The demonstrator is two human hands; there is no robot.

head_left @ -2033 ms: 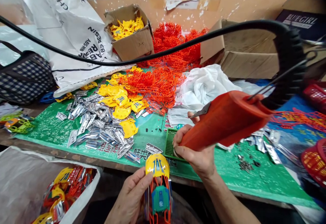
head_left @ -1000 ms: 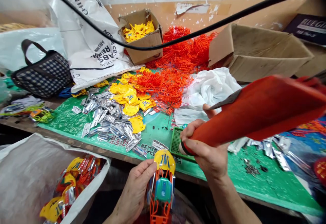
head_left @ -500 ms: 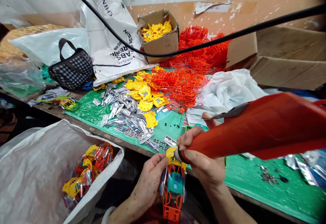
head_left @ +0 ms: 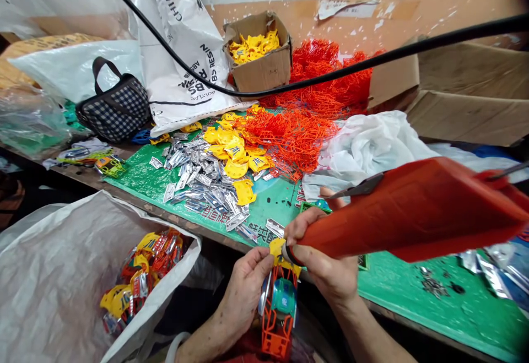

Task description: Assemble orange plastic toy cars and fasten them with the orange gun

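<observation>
My left hand pinches the yellow front of a toy car at the lower middle. The car has an orange openwork frame and a teal inner body. My right hand wraps round the nose of a red power screwdriver, with the thumb below and fingers above. The tool lies slanted, its tip against the yellow part of the car; the exact contact is hidden. On the green-covered table just beyond my hands lie silvery strips and yellow car shells.
To the left, a white sack gapes open with finished-looking toy cars inside. Orange frames are heaped behind, near a cardboard box of yellow parts. A black cable crosses above. Small screws lie at right.
The screwdriver's rear end has tipped slightly down and my right hand has shifted a little left. Both hands keep their hold on the same things.
</observation>
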